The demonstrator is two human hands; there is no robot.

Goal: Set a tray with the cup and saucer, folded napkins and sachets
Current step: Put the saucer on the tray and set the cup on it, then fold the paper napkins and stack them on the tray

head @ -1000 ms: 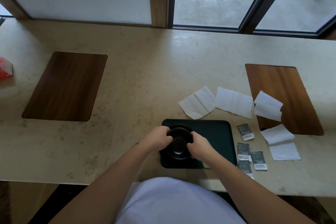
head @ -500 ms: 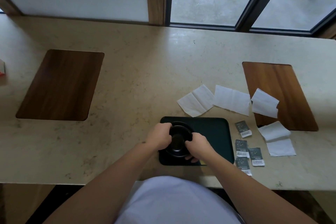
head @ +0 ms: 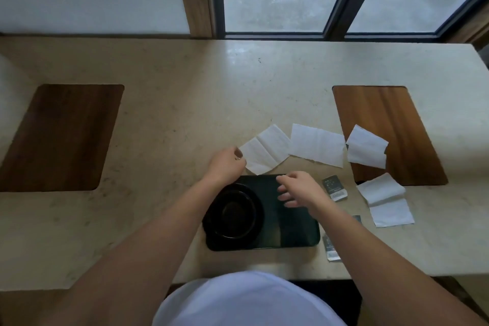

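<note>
Looking down from the head camera, I see the dark tray (head: 291, 230) lying near my edge of the stone counter (head: 185, 114), with the black cup (head: 234, 213) sitting on its saucer (head: 256, 217) at the tray's left end. Both pieces are so dark that I can barely separate them.

My left hand (head: 226, 164) is just past the tray's far left corner, fingers curled at the near corner of the creased napkin (head: 266, 149). It appears to pinch that corner, though blur keeps me from being sure. My right hand (head: 299, 189) hovers over the tray's far right part, fingers loose and spread, holding nothing.

I count 4 napkins, all off the tray. Beside the creased one lies a flat napkin (head: 317, 148), the 2 just touching. A third napkin (head: 366, 149), folded over, rests on the left edge of the right wooden inlay (head: 397, 124). A fourth napkin (head: 385, 200), half unfolded, lies at that inlay's near corner, on the counter.

Sachets sit right of the tray, on the counter: 1 sachet (head: 334, 188) just beyond my right wrist, another sachet (head: 330, 250) at the tray's near right corner, and a sliver of a third sachet (head: 356, 218) showing past my forearm.

A left wooden inlay (head: 60, 137) sits well apart from everything else.
</note>
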